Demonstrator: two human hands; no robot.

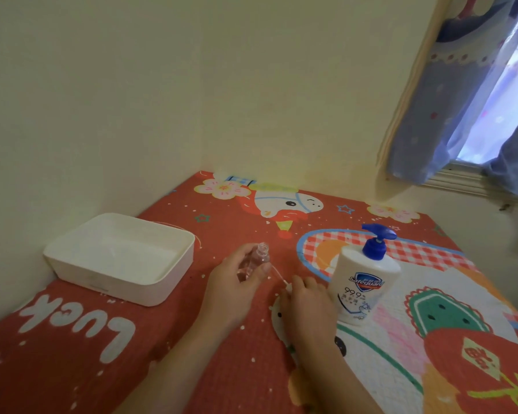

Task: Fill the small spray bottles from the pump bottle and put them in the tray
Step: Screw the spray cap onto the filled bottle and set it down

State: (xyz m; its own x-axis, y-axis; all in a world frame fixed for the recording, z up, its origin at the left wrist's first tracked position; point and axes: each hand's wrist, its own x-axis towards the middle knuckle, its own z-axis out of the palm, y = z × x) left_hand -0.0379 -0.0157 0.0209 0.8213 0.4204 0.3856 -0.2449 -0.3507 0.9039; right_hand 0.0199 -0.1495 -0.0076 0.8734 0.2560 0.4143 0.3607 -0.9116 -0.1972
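Left hand (pixel 237 286) grips the open bottle (pixel 256 261), neck tilted toward the pump (pixel 364 279) just right; right hand (pixel 304 304), nearer the pump, pinches the sprayer (pixel 284 283).

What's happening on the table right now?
A person's left hand holds a small clear spray bottle, its neck open. The right hand holds the removed spray top by its dip tube, just beside the bottle. The pump bottle stands untouched to the right. The white tray sits to the left, with no bottles in it.

Cream walls (pixel 132 100) meet in a corner — blue curtain (pixel 461 115) over bright window (pixel 491 124).
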